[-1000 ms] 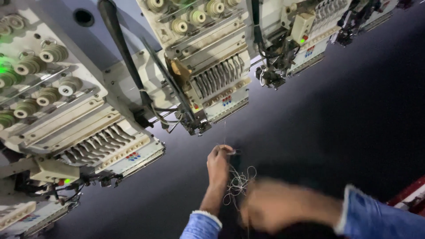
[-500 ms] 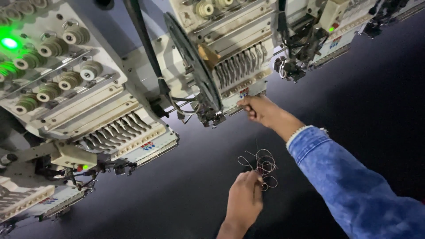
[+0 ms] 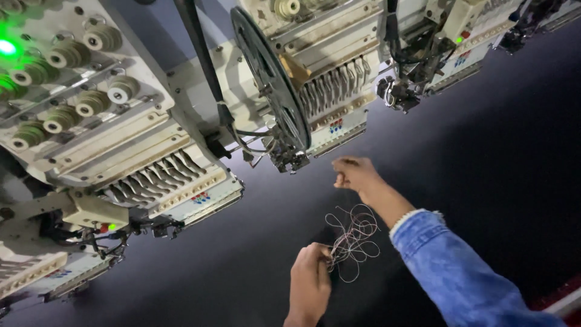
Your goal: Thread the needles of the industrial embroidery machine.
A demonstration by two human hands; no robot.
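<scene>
My left hand [image 3: 310, 281] is at the bottom centre, pinching a loose tangle of thin pale thread [image 3: 354, 239] that loops out over the dark cloth [image 3: 484, 151]. My right hand [image 3: 354, 174], in a blue denim sleeve [image 3: 460, 272], is closed in a fist just below and right of the middle embroidery head's needle foot [image 3: 289, 160]. I cannot tell whether a strand runs into the fist. The thread tangle lies between my two hands.
A row of cream embroidery machine heads fills the top and left: a near one with a needle-bar row [image 3: 163, 181], a middle one with a dark wheel [image 3: 272, 79], a far one [image 3: 417, 72]. Thread tension knobs [image 3: 91, 103] and a green lamp [image 3: 7, 47] sit at the upper left.
My right hand went up from the lower right to the middle head's needle area, then drew back slightly, fingers closed. My left hand kept hold of the thread tangle.
</scene>
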